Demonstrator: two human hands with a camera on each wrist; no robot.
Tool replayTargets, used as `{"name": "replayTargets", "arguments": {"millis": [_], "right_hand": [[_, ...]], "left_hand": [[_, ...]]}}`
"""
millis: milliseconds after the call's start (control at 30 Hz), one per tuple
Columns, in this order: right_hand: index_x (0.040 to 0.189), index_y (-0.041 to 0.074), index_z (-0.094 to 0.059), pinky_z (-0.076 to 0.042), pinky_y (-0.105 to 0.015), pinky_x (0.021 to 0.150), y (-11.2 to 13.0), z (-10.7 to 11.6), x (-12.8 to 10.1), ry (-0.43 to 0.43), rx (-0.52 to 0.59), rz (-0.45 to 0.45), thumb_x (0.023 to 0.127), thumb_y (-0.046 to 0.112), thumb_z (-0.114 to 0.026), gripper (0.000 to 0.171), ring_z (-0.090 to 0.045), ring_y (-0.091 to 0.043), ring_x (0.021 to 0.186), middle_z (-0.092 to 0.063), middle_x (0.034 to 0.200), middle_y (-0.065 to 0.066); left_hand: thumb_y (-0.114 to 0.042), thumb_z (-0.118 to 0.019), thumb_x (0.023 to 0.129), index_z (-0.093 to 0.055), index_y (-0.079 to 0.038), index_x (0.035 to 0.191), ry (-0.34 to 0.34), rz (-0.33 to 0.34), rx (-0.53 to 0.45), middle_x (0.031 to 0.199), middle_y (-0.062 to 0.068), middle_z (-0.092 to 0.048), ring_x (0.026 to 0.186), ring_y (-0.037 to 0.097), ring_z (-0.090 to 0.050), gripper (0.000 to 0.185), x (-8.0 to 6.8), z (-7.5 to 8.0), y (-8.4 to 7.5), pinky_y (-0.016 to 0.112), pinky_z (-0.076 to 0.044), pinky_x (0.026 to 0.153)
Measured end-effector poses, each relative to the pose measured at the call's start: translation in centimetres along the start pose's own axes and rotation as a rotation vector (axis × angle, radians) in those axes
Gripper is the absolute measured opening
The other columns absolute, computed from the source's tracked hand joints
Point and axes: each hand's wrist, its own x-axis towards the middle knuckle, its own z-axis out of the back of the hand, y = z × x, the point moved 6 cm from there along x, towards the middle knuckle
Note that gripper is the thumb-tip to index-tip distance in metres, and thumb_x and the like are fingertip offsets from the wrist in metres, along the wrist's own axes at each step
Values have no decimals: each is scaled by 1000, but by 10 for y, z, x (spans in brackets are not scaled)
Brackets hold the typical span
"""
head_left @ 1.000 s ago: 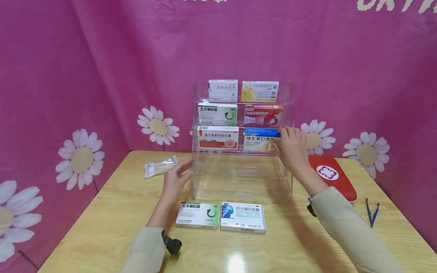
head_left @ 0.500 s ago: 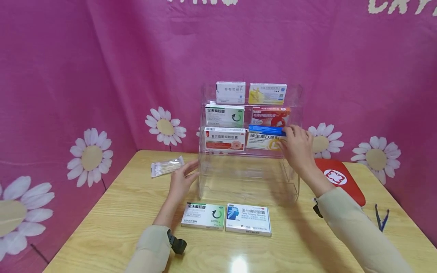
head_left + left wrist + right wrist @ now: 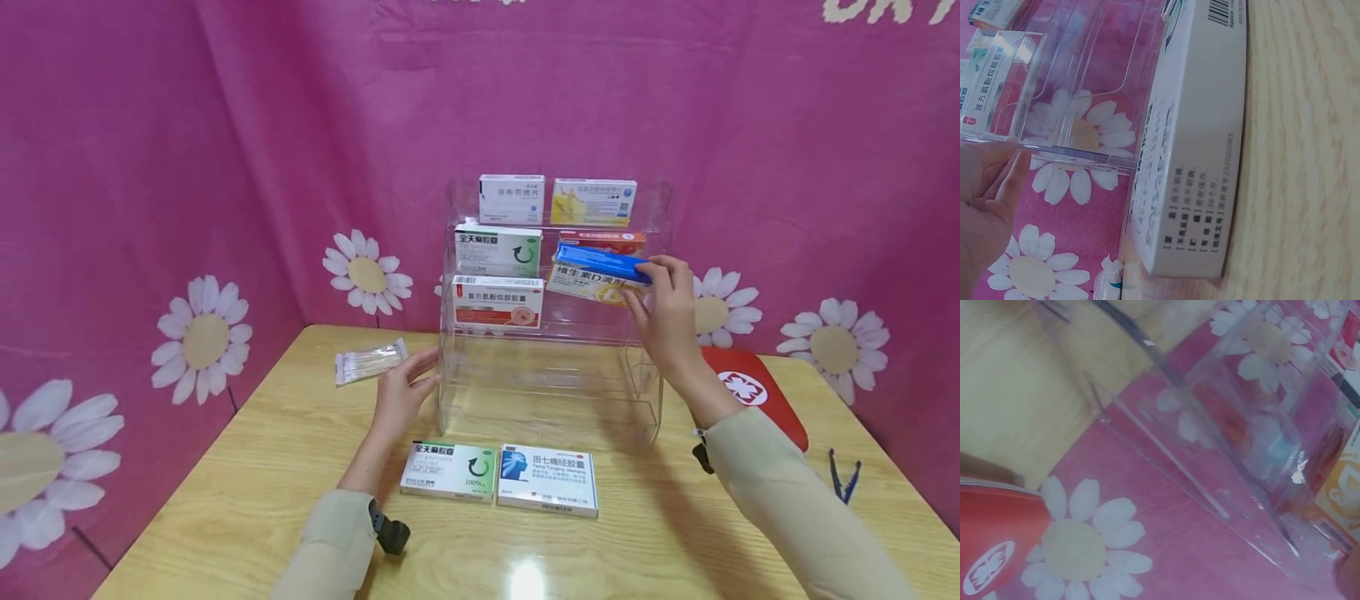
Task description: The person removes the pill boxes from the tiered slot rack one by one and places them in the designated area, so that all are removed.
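Where right hand (image 3: 666, 312) grips, yellow box (image 3: 592, 279) hidden

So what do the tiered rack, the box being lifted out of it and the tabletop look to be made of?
The rack looks like clear, glossy acrylic: the backdrop shows through it. The box in the right hand seems to be printed cardboard, with crisp folded edges. The tabletop looks like pale wood or wood-look laminate, grained and shiny.

Open bottom tier, crowded upper shelves

The clear acrylic tiered rack (image 3: 553, 379) stands open below; two flat medicine boxes (image 3: 498, 475) block the wooden counter (image 3: 247, 492) before it.
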Motion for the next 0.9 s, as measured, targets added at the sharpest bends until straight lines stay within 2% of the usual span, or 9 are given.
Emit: {"name": "replayTargets", "arguments": {"millis": [100,167,233,333,467,500,567,733,900], "right_hand": [[110,-8,-55,-50,-41,92,9,5,0,-59,18,35,85,2,-72,32,-49,-42,113,-49,117,-29],[110,-6,-55,-50,-24,96,15,7,-2,-66,7,44,86,3,-71,31,-49,-39,116,-49,119,-27],[111,-5,-55,-45,-9,99,20,8,-5,-67,11,46,86,3,-71,31,-49,-37,118,-48,120,-25],[110,-5,-57,-36,0,102,28,11,-13,-84,57,46,82,0,-73,33,-51,-37,115,-50,118,-26],[106,-6,-62,-35,0,98,42,14,-28,-101,138,48,74,-7,-78,36,-54,-39,106,-55,112,-28],[105,-6,-63,-36,0,97,45,14,-32,-98,161,43,72,-8,-79,37,-55,-39,104,-56,111,-27],[104,-5,-65,-38,-1,93,53,13,-42,-65,197,14,70,-9,-80,37,-56,-31,103,-58,109,-26],[102,-5,-67,-45,1,91,71,-1,-73,129,305,-148,73,-7,-80,32,-55,-13,101,-60,105,-19],[101,0,-68,-60,-16,87,92,-17,-104,345,330,-242,76,0,-80,28,-63,-22,95,-62,100,-11]], "left_hand": [[9,-65,86,-59,6,127,-4,-2,2,128,25,-63,121,37,-62,41,0,1,0,33,-57,98],[9,-66,86,-59,6,127,-7,-12,8,128,25,-63,120,38,-62,42,0,1,-1,34,-57,97],[9,-66,85,-59,6,127,-9,-19,10,127,26,-63,119,38,-62,42,0,1,-1,34,-57,97],[9,-66,85,-59,6,128,-7,-15,3,127,26,-63,120,39,-62,43,1,1,-1,35,-57,98],[10,-65,85,-59,7,127,-11,-13,4,127,27,-63,119,39,-62,43,1,0,0,38,-56,99],[10,-65,85,-59,8,127,-10,-14,13,126,28,-63,119,40,-62,42,-1,0,-6,40,-56,99],[10,-66,85,-59,9,126,-19,-27,19,125,28,-63,118,41,-63,42,-1,1,-8,41,-56,99],[10,-66,84,-60,8,125,-32,-37,38,124,27,-64,117,39,-64,41,-2,0,-6,39,-57,98],[12,-65,84,-60,9,124,-40,-55,53,123,28,-64,116,40,-64,41,-1,0,-8,39,-57,97]]}}
